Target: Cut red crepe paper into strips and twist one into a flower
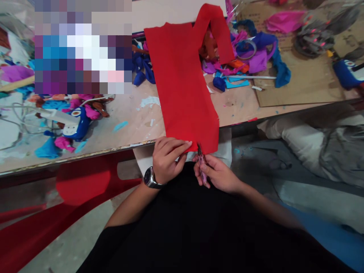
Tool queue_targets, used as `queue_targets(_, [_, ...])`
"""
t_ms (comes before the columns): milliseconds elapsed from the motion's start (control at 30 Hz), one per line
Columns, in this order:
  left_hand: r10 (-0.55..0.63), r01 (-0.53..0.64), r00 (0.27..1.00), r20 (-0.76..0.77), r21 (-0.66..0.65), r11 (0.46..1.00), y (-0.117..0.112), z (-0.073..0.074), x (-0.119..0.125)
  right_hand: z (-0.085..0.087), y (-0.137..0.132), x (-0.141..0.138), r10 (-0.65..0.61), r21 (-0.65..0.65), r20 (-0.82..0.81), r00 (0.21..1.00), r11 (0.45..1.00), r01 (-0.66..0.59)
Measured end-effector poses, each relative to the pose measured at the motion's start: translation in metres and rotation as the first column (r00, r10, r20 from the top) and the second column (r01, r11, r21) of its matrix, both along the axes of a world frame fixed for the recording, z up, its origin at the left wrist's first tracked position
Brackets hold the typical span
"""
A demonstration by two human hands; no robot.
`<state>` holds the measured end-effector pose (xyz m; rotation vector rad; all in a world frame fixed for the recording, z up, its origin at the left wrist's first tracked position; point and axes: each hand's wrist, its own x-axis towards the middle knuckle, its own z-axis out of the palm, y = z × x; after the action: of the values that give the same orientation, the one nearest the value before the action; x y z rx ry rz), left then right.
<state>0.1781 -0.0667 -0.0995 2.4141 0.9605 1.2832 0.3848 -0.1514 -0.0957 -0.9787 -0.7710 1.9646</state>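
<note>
1. Right hand (217,172), 4 o'clock from mid-view; fingers clamped on small pink-handled scissors (203,172), blades pointing to 12 at the near edge of the red cloth; whether a cut has been opened there, cannot tell.
2. Left hand (167,157), 7 o'clock; fingers together, pinching the cloth's near edge just beside the blades; wristwatch (148,177) on the wrist, no maker's name legible.
3. Red cloth (182,87), one item; running from the hands towards 12, across the bench (127,127); broad panel largely whole; cutting judged at an early stage on this edge, most of the width seemingly left.
4. Socket block (81,125), 9 o'clock; blue and white, with an eye-like motif; no lettering legible; bright scraps (49,148) beside it.
5. Red strip (223,38), 1 o'clock; looped, among coloured pieces; joined to the panel or cut free, cannot tell.
6. Cardboard (298,89), 2 o'clock; flat on the bench; faint printing at its far side, unreadable; second socket block (348,74) beyond its right end, similar eye motif, no words legible.
</note>
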Motion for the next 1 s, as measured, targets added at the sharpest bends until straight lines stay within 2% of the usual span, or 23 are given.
queue_targets(100, [-0.014,0.015,1.0,-0.024,0.018,1.0,0.001,-0.001,-0.001,0.004,0.0,0.0,0.005,-0.045,-0.054,0.999,0.999,-0.008])
queue_targets(200, [-0.041,0.044,0.997,-0.058,0.047,0.998,0.001,-0.001,-0.001,0.009,0.003,-0.002,-0.048,-0.108,-0.102,0.994,0.993,0.037])
queue_targets(400, [-0.078,0.089,0.991,-0.104,0.109,0.99,-0.002,-0.001,0.002,0.017,0.009,-0.008,-0.121,-0.174,-0.087,0.989,0.979,0.104])
queue_targets(600, [-0.059,0.08,0.988,-0.143,0.146,0.986,-0.003,-0.004,0.001,0.014,0.011,-0.01,-0.192,-0.217,-0.096,0.977,0.962,0.167])
queue_targets(1000, [-0.069,0.091,0.982,-0.178,0.119,0.989,-0.005,-0.007,-0.001,0.012,0.013,-0.007,-0.187,-0.263,-0.131,0.974,0.954,0.147])
